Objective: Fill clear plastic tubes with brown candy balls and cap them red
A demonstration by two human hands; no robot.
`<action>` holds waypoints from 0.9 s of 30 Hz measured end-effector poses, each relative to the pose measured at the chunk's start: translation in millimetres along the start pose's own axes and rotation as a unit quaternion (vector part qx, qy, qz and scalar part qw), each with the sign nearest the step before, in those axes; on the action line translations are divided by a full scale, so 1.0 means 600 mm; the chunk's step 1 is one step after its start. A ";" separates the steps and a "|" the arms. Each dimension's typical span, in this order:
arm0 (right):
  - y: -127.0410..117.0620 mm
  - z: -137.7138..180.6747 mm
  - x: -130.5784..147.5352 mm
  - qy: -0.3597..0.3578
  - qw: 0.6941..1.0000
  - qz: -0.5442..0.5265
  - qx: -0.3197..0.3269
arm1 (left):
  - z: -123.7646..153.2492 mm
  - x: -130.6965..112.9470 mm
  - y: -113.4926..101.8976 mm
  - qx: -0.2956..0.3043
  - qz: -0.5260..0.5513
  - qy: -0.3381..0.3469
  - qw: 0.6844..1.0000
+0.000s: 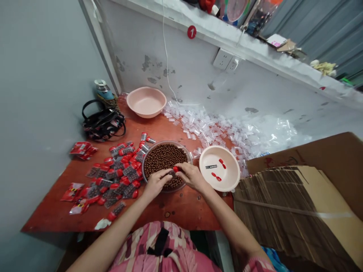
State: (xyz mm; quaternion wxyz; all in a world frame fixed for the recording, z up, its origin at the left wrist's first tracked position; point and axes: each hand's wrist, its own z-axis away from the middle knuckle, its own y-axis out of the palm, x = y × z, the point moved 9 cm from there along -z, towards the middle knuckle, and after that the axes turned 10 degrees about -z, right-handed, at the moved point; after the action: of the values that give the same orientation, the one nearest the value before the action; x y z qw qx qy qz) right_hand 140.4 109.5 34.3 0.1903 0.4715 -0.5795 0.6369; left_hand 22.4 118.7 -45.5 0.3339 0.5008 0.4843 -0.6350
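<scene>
A clear bowl (147, 155) full of small brown beads (164, 156) sits mid-table. Both my hands meet over its near rim. My right hand (190, 176) pinches a small red-capped tube (176, 169). My left hand (155, 182) is closed with its fingertips at the same tube, over the beads. Left of the bowl lies a heap of filled red-capped tubes (119, 172). Right of it stands a cream bowl (219, 169) holding a few red caps (222, 163).
An empty pink bowl (146, 102) stands at the back by the wall. Loose clear tubes (224, 130) are strewn along the wall. A black bag (103, 122) and red packets (82, 148) lie at left. Stacked cardboard (295, 211) fills the right.
</scene>
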 end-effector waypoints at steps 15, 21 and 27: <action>0.026 0.006 -0.028 0.054 0.995 -0.080 -0.021 | 0.004 -0.009 -0.013 -0.006 0.029 -0.017 0.999; 0.015 0.027 -0.098 0.153 0.878 -0.438 -0.121 | 0.003 0.050 0.005 -0.049 0.325 -0.157 0.932; 0.038 0.038 -0.145 0.203 0.820 -0.509 -0.168 | -0.001 0.048 -0.006 -0.049 0.139 -0.116 0.982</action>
State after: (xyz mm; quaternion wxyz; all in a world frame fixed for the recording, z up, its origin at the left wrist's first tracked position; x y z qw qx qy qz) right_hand 173.2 109.4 -52.5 0.6767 0.5201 -0.3035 0.4236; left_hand 11.3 122.3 -71.9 0.4972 0.4692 0.3986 -0.6114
